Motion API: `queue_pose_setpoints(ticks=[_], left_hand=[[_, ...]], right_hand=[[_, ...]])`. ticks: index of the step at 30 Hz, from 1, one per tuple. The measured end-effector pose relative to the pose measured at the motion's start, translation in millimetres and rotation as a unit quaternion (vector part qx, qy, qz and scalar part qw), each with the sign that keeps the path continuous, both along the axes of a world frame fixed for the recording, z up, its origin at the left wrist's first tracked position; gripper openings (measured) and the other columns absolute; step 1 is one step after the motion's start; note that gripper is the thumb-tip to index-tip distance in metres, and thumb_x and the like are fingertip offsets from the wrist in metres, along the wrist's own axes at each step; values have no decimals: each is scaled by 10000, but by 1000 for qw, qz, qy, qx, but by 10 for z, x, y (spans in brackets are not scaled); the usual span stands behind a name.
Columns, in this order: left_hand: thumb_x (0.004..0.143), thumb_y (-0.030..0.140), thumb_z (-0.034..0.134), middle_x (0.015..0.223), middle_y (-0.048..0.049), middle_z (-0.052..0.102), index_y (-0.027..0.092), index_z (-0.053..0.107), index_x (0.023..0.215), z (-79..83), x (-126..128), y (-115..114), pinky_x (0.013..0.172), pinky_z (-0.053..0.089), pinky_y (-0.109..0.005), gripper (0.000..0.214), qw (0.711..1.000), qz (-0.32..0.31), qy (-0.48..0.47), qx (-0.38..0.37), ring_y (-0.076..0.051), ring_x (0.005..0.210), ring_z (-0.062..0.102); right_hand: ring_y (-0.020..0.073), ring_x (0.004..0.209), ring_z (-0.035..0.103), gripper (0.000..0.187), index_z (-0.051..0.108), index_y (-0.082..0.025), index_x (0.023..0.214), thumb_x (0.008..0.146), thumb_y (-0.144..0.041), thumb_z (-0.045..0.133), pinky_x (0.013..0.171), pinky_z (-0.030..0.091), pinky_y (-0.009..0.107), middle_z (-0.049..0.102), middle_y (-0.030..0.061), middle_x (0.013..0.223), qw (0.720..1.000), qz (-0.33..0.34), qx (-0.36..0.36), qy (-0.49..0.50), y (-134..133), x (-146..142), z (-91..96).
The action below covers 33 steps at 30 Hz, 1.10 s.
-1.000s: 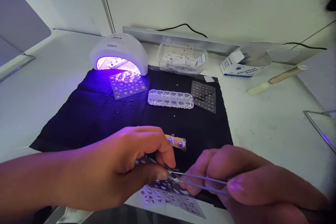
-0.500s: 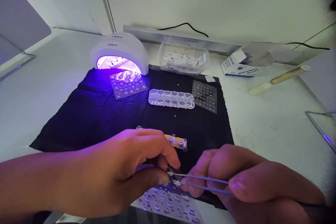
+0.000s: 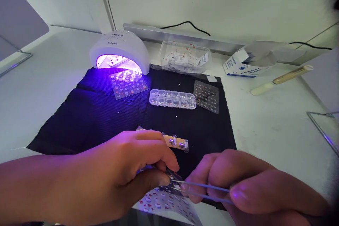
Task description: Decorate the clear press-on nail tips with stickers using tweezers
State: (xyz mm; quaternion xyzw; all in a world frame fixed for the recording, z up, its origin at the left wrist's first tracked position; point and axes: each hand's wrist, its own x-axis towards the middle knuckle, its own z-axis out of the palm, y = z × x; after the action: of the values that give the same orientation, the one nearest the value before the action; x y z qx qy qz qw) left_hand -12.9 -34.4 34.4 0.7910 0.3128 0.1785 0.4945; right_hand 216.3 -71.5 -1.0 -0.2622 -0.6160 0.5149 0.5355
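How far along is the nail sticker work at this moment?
Set up: the UV lamp glows, and the nail tip strip lies on the black mat. In hand: the left hand pinches the sticker sheet while the right hand works tweezers at its edge. Left: no sticker visibly on the tips; their decoration is too small to judge.

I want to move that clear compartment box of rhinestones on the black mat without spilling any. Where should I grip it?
Probably grip the clear, long compartment box of rhinestones across its two long sides near the middle, coming from above. It lies flat on the black mat, its long axis running left to right, with free mat before and behind it. The grey sticker sheet lies close to its right end.
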Motion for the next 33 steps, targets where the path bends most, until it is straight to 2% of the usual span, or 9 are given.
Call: queue_pose_setpoints(ticks=[3,6,9,11,17,30,33], left_hand=[[959,114,533,866,22,596,188,606,971,0,-15,-2,653,434,-159,104,1000,-6,-2,-4,-75,744,531],[965,129,536,869,21,588,185,607,973,-4,-25,12,634,430,-158,91,1000,-13,0,-12,-71,725,519],[965,127,538,859,22,594,180,605,958,-5,-23,37,650,436,-153,85,1000,-18,-1,-11,-71,741,526],[963,118,536,854,23,600,178,603,944,0,-20,48,667,438,-151,92,1000,-24,2,-3,-73,761,534],[948,85,541,843,32,578,183,592,936,6,-31,32,667,431,-150,111,1000,-26,-2,6,-66,756,527],[930,40,541,848,29,582,175,581,929,-11,-30,41,700,436,-144,140,999,-36,-21,30,-69,786,533],[924,38,545,845,27,590,177,582,928,-8,-30,44,707,441,-155,144,999,-35,-20,24,-77,789,540]], right_hand=[[224,608,718,198,730,-222,1002,927,-363,612,497,613,340,640,31,756,999,-30,-10,35,24,-30,33],[244,623,717,255,739,-218,1002,857,-424,698,497,616,371,664,42,778,999,-28,-17,36,34,-40,40],[233,626,720,173,744,-218,986,918,-330,632,512,612,363,687,40,781,999,-41,-16,33,27,-35,37],[224,629,721,188,741,-222,968,955,-295,568,513,600,348,685,36,770,998,-55,-17,28,13,-38,35],[212,635,715,203,735,-241,976,957,-328,553,533,604,350,686,32,774,998,-64,-14,20,-25,-47,31],[226,666,715,190,750,-257,1024,949,-277,577,560,609,360,702,50,794,999,-30,-19,7,30,6,24],[234,681,722,212,749,-259,1056,958,-291,563,578,619,376,700,56,798,1000,2,-3,3,56,26,7]])
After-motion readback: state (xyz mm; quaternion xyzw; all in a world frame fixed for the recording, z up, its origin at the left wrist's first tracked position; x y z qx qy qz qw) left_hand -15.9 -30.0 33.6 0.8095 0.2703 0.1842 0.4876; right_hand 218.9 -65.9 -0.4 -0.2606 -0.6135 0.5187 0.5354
